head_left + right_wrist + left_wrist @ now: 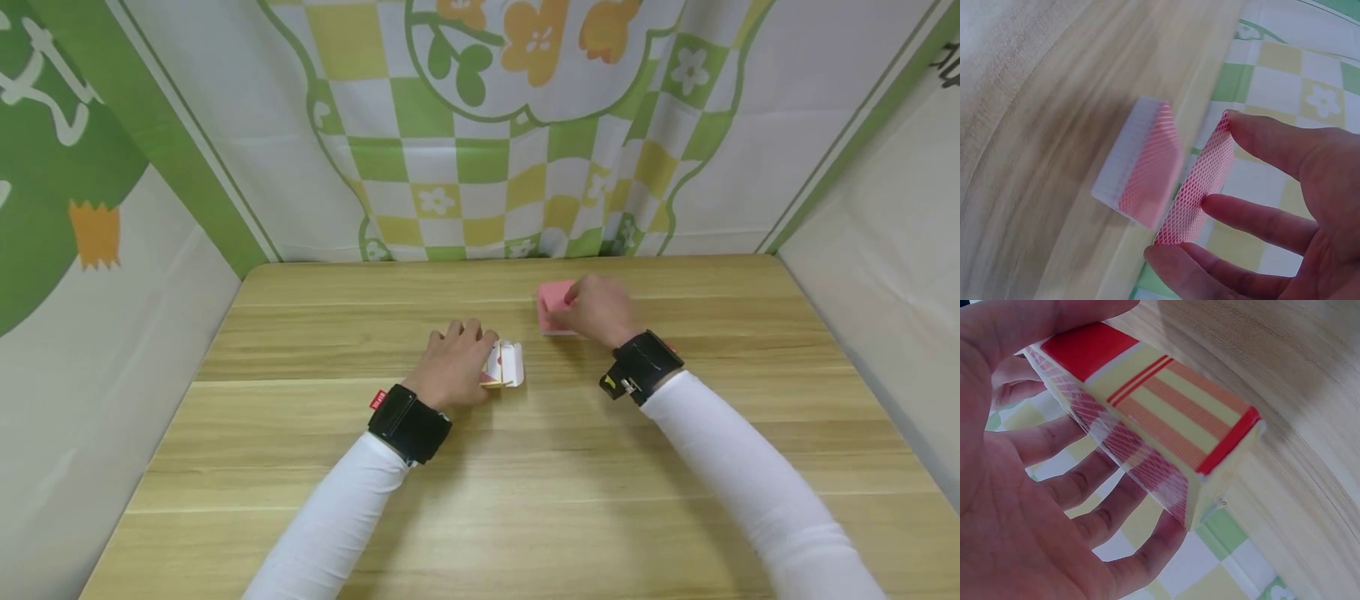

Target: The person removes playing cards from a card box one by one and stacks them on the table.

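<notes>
My left hand (pixel 453 367) grips a playing card box (pixel 1166 406) by its narrow sides, thumb on one side and fingers on the other. In the head view the box (pixel 495 367) has its white flap open, pointing right, and my hand covers much of it. Farther back and to the right, my right hand (pixel 603 310) pinches a playing card (pixel 1200 181) with a red lattice back, thumb at one end and fingertips at the other. Beside that card stands a thick deck of playing cards (pixel 1141 162), pink backs showing, on the table.
The wood-grain table (pixel 555 500) ends at a hanging cloth (pixel 480 167) with green and yellow checks. White cloth panels (pixel 877 225) close off the left and right sides. Both wrists wear black straps (pixel 647 365).
</notes>
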Motion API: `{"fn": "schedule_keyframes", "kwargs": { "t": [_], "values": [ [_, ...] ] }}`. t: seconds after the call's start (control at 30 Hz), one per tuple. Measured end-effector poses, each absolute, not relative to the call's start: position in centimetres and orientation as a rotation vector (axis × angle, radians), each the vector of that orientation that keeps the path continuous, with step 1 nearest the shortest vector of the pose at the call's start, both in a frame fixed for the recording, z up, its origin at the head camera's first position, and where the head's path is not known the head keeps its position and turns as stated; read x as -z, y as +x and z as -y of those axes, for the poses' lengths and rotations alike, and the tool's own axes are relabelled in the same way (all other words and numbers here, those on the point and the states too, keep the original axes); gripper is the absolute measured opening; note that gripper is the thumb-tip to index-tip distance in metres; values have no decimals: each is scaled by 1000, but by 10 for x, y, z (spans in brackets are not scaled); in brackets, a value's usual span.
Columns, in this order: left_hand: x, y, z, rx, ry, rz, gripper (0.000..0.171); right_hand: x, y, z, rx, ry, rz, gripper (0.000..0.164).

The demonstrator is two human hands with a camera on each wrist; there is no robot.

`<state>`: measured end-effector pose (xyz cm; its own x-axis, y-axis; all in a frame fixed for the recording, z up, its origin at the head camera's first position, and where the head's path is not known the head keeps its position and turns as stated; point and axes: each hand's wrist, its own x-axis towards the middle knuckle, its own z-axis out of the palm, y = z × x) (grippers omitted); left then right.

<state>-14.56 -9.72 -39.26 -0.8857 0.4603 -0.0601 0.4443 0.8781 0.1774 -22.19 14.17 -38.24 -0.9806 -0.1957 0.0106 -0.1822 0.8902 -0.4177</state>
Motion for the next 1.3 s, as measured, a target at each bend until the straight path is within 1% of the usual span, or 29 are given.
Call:
{"fn": "schedule_keyframes", "kwargs": {
  "t": [0.13,0.3,0.37,0.7,0.97,1.3],
  "values": [
    [392,-145,98,-240,710,-2945,73,388,-226,-135,626,-278,-3059,33],
    [392,-145,98,-243,711,-2941,73,394,-230,-128,604,-275,-3097,50],
    [392,-145,98,-242,710,-2940,73,396,-232,-126,600,-271,-3098,53],
    [392,-144,98,-248,702,-2942,71,403,-237,-120,556,-231,-3145,51],
    [393,-145,97,-248,703,-2939,73,406,-238,-117,507,-205,-3128,55],
    [393,-145,98,-239,694,-2930,73,406,-239,-115,495,-163,-3126,46]
  ]
}}
